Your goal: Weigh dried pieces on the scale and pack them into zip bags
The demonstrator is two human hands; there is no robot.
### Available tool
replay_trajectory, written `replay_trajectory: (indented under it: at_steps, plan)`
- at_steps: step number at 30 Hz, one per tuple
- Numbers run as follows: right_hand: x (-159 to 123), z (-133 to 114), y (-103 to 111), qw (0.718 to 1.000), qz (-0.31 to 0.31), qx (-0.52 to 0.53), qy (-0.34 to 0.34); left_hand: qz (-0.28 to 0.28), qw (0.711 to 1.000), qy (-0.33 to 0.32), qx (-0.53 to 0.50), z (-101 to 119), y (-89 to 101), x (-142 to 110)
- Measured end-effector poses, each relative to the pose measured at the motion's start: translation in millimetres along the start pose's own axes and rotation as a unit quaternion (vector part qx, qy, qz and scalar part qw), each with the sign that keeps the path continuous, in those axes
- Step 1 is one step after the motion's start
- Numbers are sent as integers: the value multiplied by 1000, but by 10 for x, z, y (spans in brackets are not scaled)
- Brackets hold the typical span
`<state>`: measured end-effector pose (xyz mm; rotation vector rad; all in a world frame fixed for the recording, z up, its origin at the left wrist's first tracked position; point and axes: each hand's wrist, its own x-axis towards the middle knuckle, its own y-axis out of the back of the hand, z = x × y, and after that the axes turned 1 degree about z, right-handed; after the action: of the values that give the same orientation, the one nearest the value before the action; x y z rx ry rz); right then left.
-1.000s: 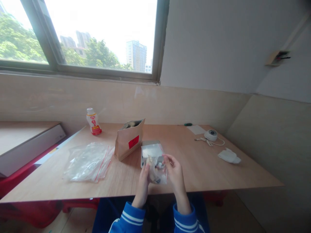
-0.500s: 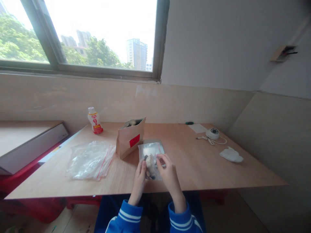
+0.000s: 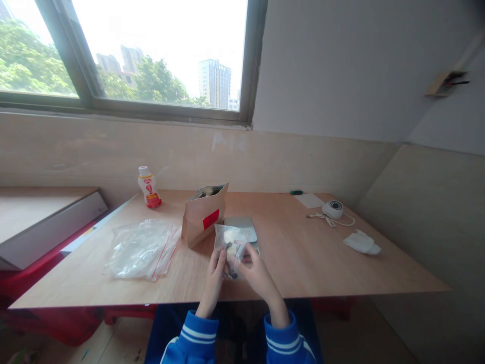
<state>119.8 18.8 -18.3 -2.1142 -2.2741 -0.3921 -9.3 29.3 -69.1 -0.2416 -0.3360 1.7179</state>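
Note:
A small clear zip bag (image 3: 232, 235) with pale and dark pieces inside is between my hands, near the table's front edge. My left hand (image 3: 216, 268) grips the bag's left side, thumb on top. On the right side, my right hand (image 3: 254, 268) pinches the plastic with thumb and fingers. Partly under and behind the bag lies a flat silver-grey object (image 3: 248, 227), perhaps a small scale. A brown paper pouch (image 3: 197, 222) with a red label stands open-topped just beyond my left hand.
Several large clear zip bags (image 3: 138, 253) lie flat at the left. A white and red bottle (image 3: 149, 189) stands behind them. To the right are a white camera-like device (image 3: 332, 209) with a cable, a crumpled white tissue (image 3: 361, 242), white paper (image 3: 309, 200) and a green-handled tool (image 3: 296, 192).
My right hand has moved slightly left and inward over the zip bag, folding its right side over. More of the silver-grey object shows now. My left hand keeps its hold.

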Motion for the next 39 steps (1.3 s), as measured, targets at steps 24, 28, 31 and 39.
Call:
replay_trajectory:
  at_steps: [24, 28, 31, 39]
  plan:
    - [51, -44, 17, 971, 58, 228, -42, -18, 960, 175, -217, 154, -128, -53]
    - [56, -39, -45, 968, 64, 242, -32, -20, 959, 171, -224, 159, -90, -33]
    - [61, -55, -91, 965, 83, 250, -18, -20, 955, 177, -238, 165, -57, -22]
    - [119, -128, -168, 929, 219, 295, 42, 20, 941, 203, -270, 180, 98, 18]
